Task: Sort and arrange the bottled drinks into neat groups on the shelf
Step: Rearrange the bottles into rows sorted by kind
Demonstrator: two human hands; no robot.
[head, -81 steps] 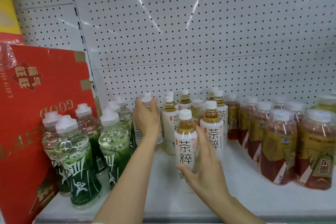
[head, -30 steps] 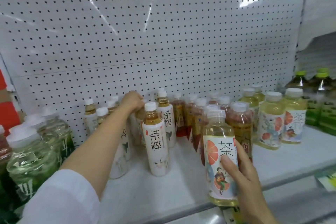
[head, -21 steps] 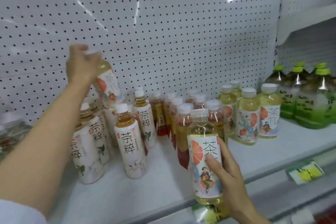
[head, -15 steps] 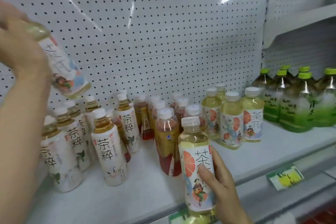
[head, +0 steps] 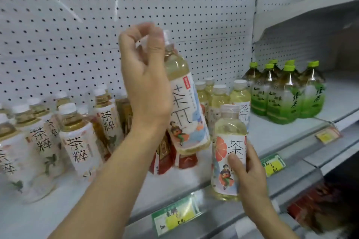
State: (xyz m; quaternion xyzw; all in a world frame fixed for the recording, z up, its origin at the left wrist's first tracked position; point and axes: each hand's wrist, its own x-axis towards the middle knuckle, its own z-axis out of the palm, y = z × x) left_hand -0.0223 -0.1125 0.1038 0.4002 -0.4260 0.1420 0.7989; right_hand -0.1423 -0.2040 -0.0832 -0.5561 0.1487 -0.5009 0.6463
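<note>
My left hand (head: 145, 87) grips the neck of a pale-yellow tea bottle with a blue-and-white label (head: 184, 106) and holds it in the air above the shelf (head: 275, 132), tilted. My right hand (head: 246, 172) is wrapped around a second pale tea bottle with an orange-slice label (head: 229, 141), upright at the shelf's front edge. Behind them stands a group of the same pale tea bottles (head: 219, 99). White-labelled amber tea bottles (head: 77, 137) fill the left. Red-brown tea bottles (head: 165, 155) stand partly hidden behind my left arm.
Several green-capped green tea bottles (head: 283, 91) stand in a cluster at the right. A white pegboard wall (head: 97, 25) backs the shelf. Price tags (head: 174, 217) hang on the front rail. A neighbouring shelf bay (head: 330, 11) begins at the right.
My left hand has swung its bottle from the far upper left to the middle, above the red-brown bottles. The view has shifted right; my right hand holds its bottle as before.
</note>
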